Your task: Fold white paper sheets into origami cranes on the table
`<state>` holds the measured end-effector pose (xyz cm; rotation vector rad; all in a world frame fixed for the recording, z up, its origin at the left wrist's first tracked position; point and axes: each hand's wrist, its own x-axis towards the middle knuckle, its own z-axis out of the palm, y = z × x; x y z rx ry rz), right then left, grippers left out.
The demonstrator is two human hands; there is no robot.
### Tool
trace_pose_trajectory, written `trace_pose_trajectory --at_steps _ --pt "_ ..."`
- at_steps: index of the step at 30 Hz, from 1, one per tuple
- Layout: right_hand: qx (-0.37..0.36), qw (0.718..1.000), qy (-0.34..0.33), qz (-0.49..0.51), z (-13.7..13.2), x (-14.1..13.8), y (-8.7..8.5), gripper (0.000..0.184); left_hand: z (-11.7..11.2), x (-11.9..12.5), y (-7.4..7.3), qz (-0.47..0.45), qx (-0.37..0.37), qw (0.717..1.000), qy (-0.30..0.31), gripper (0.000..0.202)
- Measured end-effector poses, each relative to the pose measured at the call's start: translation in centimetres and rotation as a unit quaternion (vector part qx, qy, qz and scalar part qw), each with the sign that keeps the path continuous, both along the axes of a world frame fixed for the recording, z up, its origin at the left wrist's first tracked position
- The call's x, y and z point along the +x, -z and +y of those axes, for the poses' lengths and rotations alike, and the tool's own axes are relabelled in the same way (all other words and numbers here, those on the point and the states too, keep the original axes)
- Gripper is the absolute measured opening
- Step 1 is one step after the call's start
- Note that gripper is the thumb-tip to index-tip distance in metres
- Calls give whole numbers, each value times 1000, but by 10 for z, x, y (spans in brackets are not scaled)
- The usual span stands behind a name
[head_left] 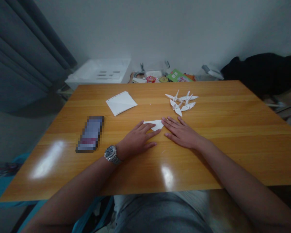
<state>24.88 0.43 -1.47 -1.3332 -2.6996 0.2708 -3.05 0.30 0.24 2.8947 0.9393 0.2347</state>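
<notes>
A small folded piece of white paper [157, 125] lies flat on the wooden table [223, 113], in front of me. My left hand [141, 137] rests over its left part with fingers stretched out and covers some of it. Against its right corner lie the fingertips of my right hand [183, 132], which is flat with the fingers spread. Beyond my right hand stand several white paper cranes [180, 103], grouped close together. Farther left sits a stack of white paper sheets [121, 103] with a perforated edge.
A phone [91, 134], its screen blurred out, lies left of my left hand. Past the table's far edge are a white plastic basin [100, 72], a green packet [178, 76] and other small items. A black cloth [262, 74] hangs at the right; a grey curtain [21, 51] hangs at the left.
</notes>
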Motion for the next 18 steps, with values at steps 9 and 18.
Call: trace_pose_trajectory --at_steps 9,18 --pt "10 1000 0 10 0 -1 -6 60 3 -2 2 1 3 1000 -25 57" --pt "12 997 -39 59 2 -1 -7 57 6 -4 3 0 19 995 -94 57"
